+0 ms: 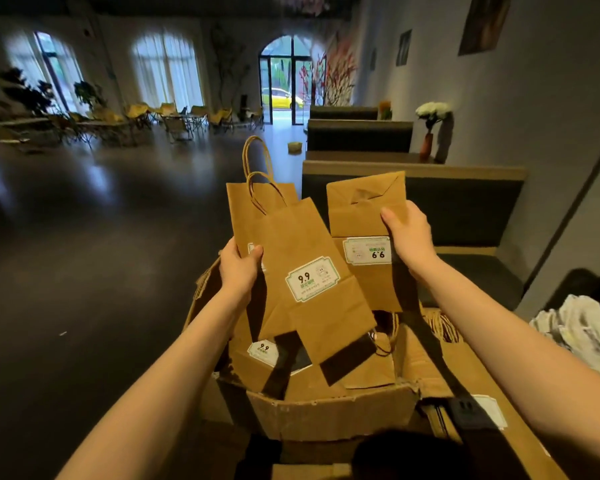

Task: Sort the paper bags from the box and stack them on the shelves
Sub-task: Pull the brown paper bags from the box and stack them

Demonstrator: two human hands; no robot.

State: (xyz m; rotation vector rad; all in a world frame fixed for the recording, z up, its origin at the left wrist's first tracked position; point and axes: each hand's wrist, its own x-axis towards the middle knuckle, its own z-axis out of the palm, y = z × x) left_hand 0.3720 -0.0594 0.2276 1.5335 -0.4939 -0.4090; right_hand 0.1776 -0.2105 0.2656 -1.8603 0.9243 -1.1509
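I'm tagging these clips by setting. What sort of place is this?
Probably a cafe or similar shop, closed or quiet. Padded booth seats line the right wall, folding chairs stand by arched windows, and both hands hold price-stickered paper bags over a cardboard box.

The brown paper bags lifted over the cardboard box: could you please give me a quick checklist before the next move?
1. Left hand grips the handled brown paper bags: ok.
2. Right hand grips the upside-down brown paper bag: ok.
3. Both bundles face the same way: not ok; the right label reads inverted.
4. Bags lifted above the torn cardboard box: ok.
5. Box emptied: not ok; a labelled bag in the box remains.
6. Shelf space free: cannot tell; no shelves in view.
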